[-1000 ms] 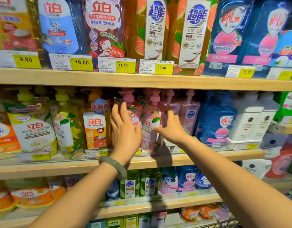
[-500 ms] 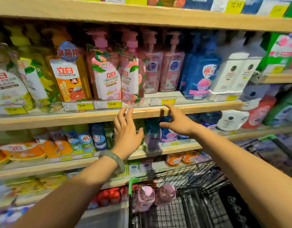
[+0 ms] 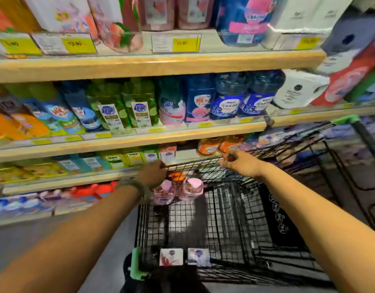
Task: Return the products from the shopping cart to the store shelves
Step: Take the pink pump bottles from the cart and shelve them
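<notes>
At the far left we see the wooden store shelves [image 3: 140,66], tiered one above another, their front edges carrying yellow price tags [image 3: 76,44]. On the middle shelf, from its left end, stand orange bottles [image 3: 17,125], then blue ones, then two green bottles [image 3: 123,106] near its middle, then pink and dark blue ones toward its right end. The picture is blurred by motion, so we cannot read the labels.

Our left hand [image 3: 152,173], with a grey-green bangle [image 3: 132,185] on the wrist, reaches down over the far left corner of the black wire shopping cart [image 3: 224,218]. Its fingers curl near the cart's top rim, but the blur keeps us from telling whether they grip the rim or anything else. Just beside and below that hand, inside the cart at its far left corner, lie two pink bottles [image 3: 178,190] side by side, touching each other, with something orange just behind them. These are the products left in the cart.

Along the cart's near edge two small square cards [image 3: 183,256] sit next to a green handle cap [image 3: 137,263].

Further right, our right hand [image 3: 238,161] hovers at the cart's far rim, near its middle. The fingers are loosely bent and partly spread, and we see nothing held in them; whether they touch the wire we cannot tell. Beyond it, at the cart's far right corner, is another green cap [image 3: 345,119].
</notes>
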Action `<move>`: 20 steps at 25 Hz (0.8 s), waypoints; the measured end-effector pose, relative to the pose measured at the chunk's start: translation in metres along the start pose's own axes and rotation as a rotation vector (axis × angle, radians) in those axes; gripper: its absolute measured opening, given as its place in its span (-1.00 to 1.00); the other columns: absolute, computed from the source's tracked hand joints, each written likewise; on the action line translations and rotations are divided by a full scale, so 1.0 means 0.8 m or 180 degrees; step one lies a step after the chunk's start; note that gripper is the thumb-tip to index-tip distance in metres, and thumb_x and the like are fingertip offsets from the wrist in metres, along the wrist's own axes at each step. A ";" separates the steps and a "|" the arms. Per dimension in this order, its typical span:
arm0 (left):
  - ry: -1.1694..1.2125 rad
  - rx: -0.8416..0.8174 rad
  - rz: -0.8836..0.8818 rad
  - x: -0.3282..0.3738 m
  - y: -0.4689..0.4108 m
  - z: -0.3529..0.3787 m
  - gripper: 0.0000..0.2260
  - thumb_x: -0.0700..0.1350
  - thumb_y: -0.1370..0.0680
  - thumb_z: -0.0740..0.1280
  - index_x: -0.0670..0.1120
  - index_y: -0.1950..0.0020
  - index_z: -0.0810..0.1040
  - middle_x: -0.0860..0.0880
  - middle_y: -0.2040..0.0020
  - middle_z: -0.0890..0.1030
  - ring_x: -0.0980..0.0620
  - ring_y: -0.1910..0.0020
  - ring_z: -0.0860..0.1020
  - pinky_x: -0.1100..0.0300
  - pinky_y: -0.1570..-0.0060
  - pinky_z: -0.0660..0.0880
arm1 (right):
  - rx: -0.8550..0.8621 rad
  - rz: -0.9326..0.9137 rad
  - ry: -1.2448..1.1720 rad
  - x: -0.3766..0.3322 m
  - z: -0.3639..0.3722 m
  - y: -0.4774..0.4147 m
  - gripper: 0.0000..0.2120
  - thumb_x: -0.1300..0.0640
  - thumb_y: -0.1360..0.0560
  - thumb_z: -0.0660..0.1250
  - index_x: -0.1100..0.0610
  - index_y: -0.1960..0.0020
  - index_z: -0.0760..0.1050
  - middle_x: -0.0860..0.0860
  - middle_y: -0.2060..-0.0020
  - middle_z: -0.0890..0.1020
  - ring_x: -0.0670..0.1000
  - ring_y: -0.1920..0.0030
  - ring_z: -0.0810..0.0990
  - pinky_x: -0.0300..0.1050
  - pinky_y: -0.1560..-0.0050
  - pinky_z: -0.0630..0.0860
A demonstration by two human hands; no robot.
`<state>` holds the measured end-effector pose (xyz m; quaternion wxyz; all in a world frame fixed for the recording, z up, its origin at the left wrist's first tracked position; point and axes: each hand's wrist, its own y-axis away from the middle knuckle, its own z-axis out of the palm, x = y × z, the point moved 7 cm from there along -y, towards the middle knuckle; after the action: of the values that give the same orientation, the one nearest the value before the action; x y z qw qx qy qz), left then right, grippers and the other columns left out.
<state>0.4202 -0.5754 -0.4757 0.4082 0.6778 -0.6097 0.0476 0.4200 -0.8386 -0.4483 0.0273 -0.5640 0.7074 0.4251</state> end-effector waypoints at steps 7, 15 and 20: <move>0.0750 -0.0396 -0.1198 -0.110 -0.035 0.151 -0.68 -0.18 -0.56 0.27 -0.31 -0.26 0.45 -0.28 -0.26 0.49 -0.22 -0.24 0.47 0.07 -0.18 0.39 | -0.0254 0.0438 -0.0217 0.108 0.108 -0.075 -0.78 0.15 -0.52 0.35 0.21 -0.13 0.50 0.07 0.07 0.53 0.05 0.08 0.49 -0.15 0.12 0.40; 0.1044 0.0058 -0.1436 -0.200 -0.123 0.226 -0.04 0.00 -0.13 0.52 -0.11 -0.48 0.21 -0.22 -0.42 0.34 -0.24 -0.37 0.35 -0.08 -0.36 0.32 | -0.0214 0.0224 -0.0524 0.146 0.216 -0.161 -0.28 0.37 -0.39 0.45 0.23 -0.47 0.22 0.09 -0.39 0.37 0.11 -0.36 0.39 -0.13 -0.32 0.38; 0.0752 0.1089 -0.0875 -0.205 -0.137 0.232 -0.28 -0.29 -0.28 0.48 -0.28 -0.40 0.28 -0.32 -0.32 0.41 -0.31 -0.31 0.38 -0.20 -0.28 0.36 | -0.0172 -0.0100 -0.0309 0.154 0.260 -0.200 -0.24 0.36 -0.29 0.52 0.17 -0.39 0.26 0.00 -0.15 0.41 0.01 -0.17 0.46 -0.22 -0.14 0.46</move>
<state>0.3933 -0.5683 -0.7452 0.3585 0.8033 -0.4429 0.1731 0.4150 -0.8027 -0.7361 0.0530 -0.5543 0.6846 0.4703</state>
